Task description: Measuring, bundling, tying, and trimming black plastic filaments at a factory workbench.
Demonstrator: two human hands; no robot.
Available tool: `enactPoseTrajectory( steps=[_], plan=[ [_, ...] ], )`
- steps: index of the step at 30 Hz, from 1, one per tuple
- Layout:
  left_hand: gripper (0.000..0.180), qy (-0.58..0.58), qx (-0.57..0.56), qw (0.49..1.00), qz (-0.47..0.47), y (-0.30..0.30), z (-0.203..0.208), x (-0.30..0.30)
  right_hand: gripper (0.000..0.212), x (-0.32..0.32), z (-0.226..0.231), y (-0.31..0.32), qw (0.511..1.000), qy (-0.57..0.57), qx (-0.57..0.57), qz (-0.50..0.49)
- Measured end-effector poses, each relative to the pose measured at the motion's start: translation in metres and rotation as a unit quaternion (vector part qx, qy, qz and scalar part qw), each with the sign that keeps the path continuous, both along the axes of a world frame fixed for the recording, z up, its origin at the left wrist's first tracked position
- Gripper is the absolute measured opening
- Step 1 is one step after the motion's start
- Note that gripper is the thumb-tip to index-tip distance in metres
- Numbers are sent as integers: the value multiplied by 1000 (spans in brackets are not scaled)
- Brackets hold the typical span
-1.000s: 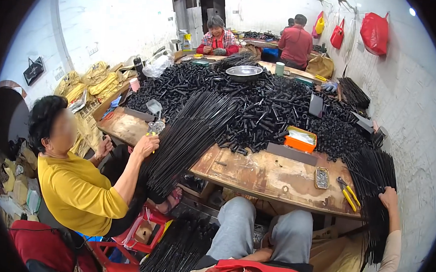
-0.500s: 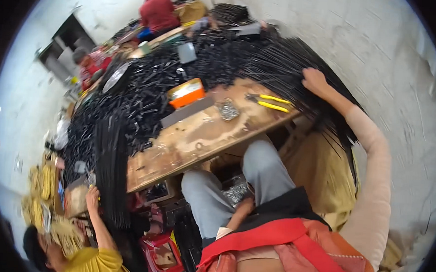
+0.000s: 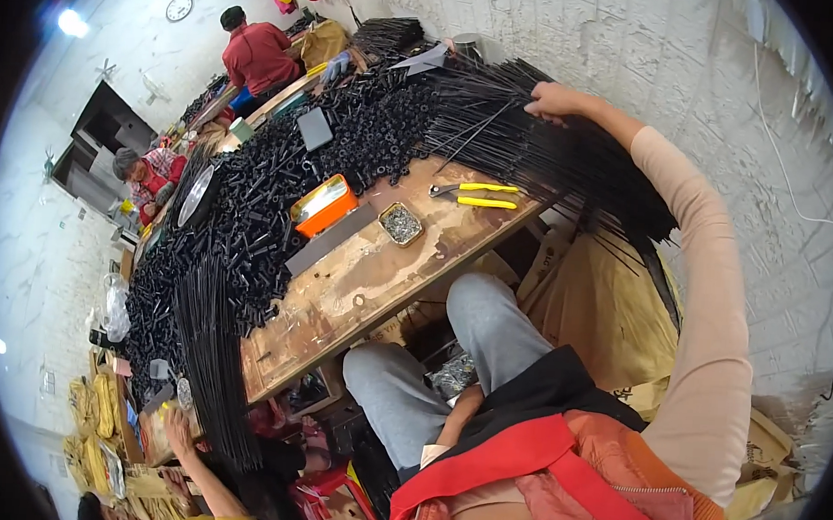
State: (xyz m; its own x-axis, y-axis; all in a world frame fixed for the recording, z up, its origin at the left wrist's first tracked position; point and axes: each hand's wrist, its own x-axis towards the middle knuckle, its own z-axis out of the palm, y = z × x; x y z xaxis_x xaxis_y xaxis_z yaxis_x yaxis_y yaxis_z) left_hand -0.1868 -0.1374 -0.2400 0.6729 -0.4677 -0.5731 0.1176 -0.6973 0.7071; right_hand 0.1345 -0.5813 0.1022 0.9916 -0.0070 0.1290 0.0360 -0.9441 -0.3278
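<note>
My right hand (image 3: 554, 101) is stretched out at the upper right, its curled fingers on long thin black rods (image 3: 499, 123) heaped along the table's right end. The fingertips are partly hidden among the rods. Low between my knees, my left hand (image 3: 466, 406) rests beside a shiny silvery heap (image 3: 452, 375); its fingers cannot be made out. On the wooden table (image 3: 339, 294) lie yellow-handled pliers (image 3: 476, 194), their jaws pointing left. Left of them stands a small square dish of tiny metal pieces (image 3: 400, 224). Beyond are a grey flat bar (image 3: 333, 240) and an orange box (image 3: 325, 206).
Short black tubes (image 3: 239, 232) are piled across the table's far side. Another bundle of black rods (image 3: 214, 353) hangs over the left edge. A co-worker's hand (image 3: 178, 433) is at the lower left; other people sit farther back. Brown sacking (image 3: 612, 308) lies beneath the right end.
The view has shifted, and the table things sit lower and farther left in it. My right hand stays at the rods, now farther over the bundle. My left hand remains between my knees.
</note>
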Motion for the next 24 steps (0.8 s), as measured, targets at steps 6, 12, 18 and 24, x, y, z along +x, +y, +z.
enactPoseTrajectory(
  steps=[6, 12, 18, 24],
  plan=[
    [33, 62, 54, 997, -7, -4, 19, 13, 35, -3, 52, 29, 906, 266, 330, -7],
    [42, -89, 69, 987, -116, 23, 12, 17, 27, 32, 109, 94, 886, 136, 423, 129],
    [31, -338, -217, 914, -64, 47, 277, 63, 24, 11, 159, 206, 809, -1, 543, 225],
    [36, -351, -403, 814, 229, 64, 381, 147, 29, -65, 121, 357, 566, 190, 757, 264]
  ],
)
